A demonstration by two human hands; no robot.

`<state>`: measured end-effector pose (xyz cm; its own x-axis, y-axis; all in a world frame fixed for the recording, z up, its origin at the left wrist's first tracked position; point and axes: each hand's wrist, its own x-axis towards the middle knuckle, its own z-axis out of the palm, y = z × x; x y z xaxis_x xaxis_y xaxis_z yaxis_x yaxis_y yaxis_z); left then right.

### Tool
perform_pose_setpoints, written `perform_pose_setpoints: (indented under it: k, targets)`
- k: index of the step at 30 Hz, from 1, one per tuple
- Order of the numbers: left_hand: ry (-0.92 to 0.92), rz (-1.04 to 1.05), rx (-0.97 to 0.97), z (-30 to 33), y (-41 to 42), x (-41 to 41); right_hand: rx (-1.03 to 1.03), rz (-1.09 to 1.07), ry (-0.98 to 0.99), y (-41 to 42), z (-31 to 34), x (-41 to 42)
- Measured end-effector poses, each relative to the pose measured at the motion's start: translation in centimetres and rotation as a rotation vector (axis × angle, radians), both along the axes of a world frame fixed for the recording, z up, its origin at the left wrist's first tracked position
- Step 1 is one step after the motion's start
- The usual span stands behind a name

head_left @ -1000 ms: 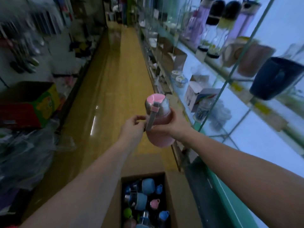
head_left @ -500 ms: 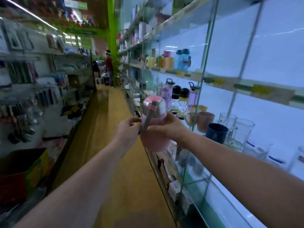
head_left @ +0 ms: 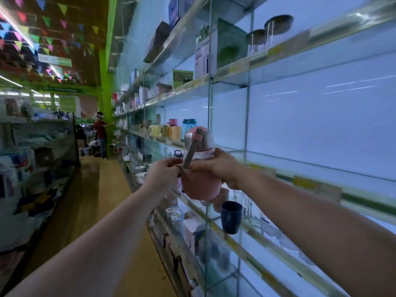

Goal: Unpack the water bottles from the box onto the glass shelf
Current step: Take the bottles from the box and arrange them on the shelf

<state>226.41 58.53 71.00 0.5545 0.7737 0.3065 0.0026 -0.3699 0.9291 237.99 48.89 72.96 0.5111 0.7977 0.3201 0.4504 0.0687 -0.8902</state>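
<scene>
The one head camera looks forward along the shop aisle (head_left: 90, 202), close above both forearms, with the glass shelf (head_left: 300, 174) running near on its right.

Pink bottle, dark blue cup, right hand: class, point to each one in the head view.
Pink bottle (head_left: 200, 187): head view, on its lower pink body.
Dark blue cup (head_left: 231, 217): head view, on its side wall.
Right hand (head_left: 216, 166): head view, on the back of the hand.

The water bottle (head_left: 200, 185) has a pink body, a pink lid and a silver metal collar, with a strap (head_left: 189, 153) that looks grey, though it is blurred. The cup (head_left: 231, 217) on the lower shelf is dark blue. The pillar (head_left: 106, 82) is bright green, and the floor (head_left: 90, 202) is yellow-brown.
</scene>
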Motion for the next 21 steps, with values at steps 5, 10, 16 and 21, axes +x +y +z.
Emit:
perform_pose_setpoints:
  k: [5,10,16,21]
  targets:
    - [-0.009,-0.062,0.048,2.8,-1.7,3.1,0.012,-0.125,0.081,-2.5,2.7,2.2]
    - [-0.010,-0.146,0.088,4.4,-2.8,7.7,0.031,-0.252,0.076,-3.8,4.8,5.5]
    - [-0.010,-0.196,0.099,6.3,-2.7,14.2,0.046,-0.342,0.073,-3.1,7.0,11.8]
    - [0.043,-0.203,0.105,7.3,-1.1,20.2,-0.009,-0.348,0.107,-1.3,8.0,17.6]
